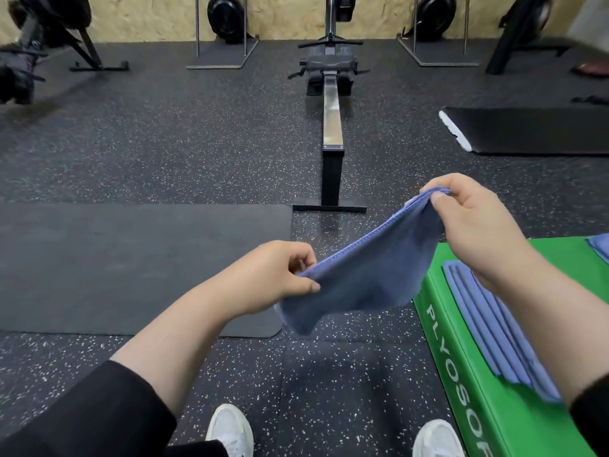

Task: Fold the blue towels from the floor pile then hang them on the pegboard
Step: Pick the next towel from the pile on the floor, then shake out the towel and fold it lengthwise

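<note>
A blue towel (362, 275) hangs stretched in the air between my two hands, above the speckled floor. My left hand (280, 275) pinches its lower left corner between thumb and fingers. My right hand (474, 219) pinches the upper right corner, held higher. The cloth sags below the stretched edge. A stack of folded blue towels (494, 328) lies on the green plyo box (461, 390) at the right, partly hidden by my right forearm. Another blue towel (601, 250) shows at the box's far right edge. The pegboard is not in view.
A dark exercise mat (131, 265) lies on the floor at the left. A rowing machine (331, 127) stretches straight ahead. A black mat and a shoe (456, 130) are at the right, more gym machines along the back wall. My white shoes (230, 430) stand below.
</note>
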Demonstrator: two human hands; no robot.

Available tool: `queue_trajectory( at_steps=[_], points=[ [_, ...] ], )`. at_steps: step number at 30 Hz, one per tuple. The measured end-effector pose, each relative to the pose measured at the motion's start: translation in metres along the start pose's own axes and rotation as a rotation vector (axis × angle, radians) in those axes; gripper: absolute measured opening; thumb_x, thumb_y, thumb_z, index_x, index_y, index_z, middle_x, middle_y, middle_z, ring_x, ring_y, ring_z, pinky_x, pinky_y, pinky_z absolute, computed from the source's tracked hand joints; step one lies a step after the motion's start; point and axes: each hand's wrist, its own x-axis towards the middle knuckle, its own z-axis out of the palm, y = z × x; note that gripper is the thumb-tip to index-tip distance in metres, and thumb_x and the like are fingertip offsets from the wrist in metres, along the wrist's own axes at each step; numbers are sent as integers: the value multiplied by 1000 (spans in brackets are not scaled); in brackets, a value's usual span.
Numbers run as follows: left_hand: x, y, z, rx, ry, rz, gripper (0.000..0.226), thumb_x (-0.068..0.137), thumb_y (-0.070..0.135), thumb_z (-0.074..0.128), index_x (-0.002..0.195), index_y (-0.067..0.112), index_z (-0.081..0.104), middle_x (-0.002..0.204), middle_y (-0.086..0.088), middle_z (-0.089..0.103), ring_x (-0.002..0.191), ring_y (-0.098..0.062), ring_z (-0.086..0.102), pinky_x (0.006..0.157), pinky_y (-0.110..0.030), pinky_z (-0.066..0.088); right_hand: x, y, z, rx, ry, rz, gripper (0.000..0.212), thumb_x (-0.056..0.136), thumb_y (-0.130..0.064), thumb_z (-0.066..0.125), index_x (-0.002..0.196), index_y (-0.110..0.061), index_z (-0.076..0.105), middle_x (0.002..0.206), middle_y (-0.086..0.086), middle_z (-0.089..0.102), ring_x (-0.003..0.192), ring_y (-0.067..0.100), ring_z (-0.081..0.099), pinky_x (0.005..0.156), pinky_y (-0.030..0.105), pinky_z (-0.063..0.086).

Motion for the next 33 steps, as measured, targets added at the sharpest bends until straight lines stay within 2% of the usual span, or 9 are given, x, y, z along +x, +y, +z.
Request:
queue_trajectory(
  at_steps=[4,7,10,12,14,21,24,29,33],
  points=[
    [-11,-14,-2,210,-74,-70,11,84,15,61,76,13,67,57,6,62,46,-4,42,45,-19,30,-4,1,-8,-30,-59,1,26,99,-21,45,91,-35,65,88,-8,69,79,14,57,78,42,49],
    [-14,-27,3,305,-65,-174,22,80,24,59,64,9,57,66,-4,60,53,-13,41,51,-28,32,-8,-2,-14,-26,-99,-16,27,99,-17,43,92,-30,65,96,-2,74,69,3,57,66,40,47],
    [-15,-46,8,346,-77,-219,29,72,40,52,65,12,53,93,-16,60,68,-21,46,67,-31,45,-12,0,-17,-23,-138,-24,22,94,-25,44,96,-31,65,103,3,74,90,25,66,86,54,52],
    [-20,-53,9,475,-146,-290,29,74,47,51,65,21,61,88,-5,64,76,-23,57,75,-33,51,-14,3,-21,-17,-137,-9,23,91,-31,43,97,-31,65,105,5,74,102,38,63,94,61,50],
    [-24,-60,10,590,-156,-335,33,86,48,53,65,22,57,73,1,59,74,-26,57,69,-32,46,-15,6,-25,-28,-135,-2,23,90,-34,44,98,-32,65,103,6,74,99,39,64,94,64,50],
    [-29,-68,-4,663,209,-310,39,95,50,59,76,16,66,67,-1,57,70,-29,59,59,-32,42,-19,29,-36,-197,-182,32,18,92,-28,51,94,-27,69,93,3,73,99,35,65,94,57,52],
    [-33,-62,-14,651,373,-237,35,94,44,64,81,13,74,73,-7,62,80,-33,61,65,-34,45,-22,35,-40,-300,-171,57,21,98,-15,53,89,-24,70,87,4,73,93,34,66,77,40,51],
    [-42,-47,-28,283,619,-153,22,84,20,74,72,14,56,69,-1,60,76,-30,58,60,-37,35,-24,32,-43,-330,-109,47,20,99,-14,52,92,-21,70,84,12,72,88,40,67,68,40,52],
    [-49,-43,-39,251,608,-78,21,88,17,71,107,21,63,82,3,64,84,-26,59,72,-35,41,-25,28,-43,-365,-58,-10,17,100,-15,51,98,-20,68,75,1,65,68,27,55,63,32,44]
  ],
)
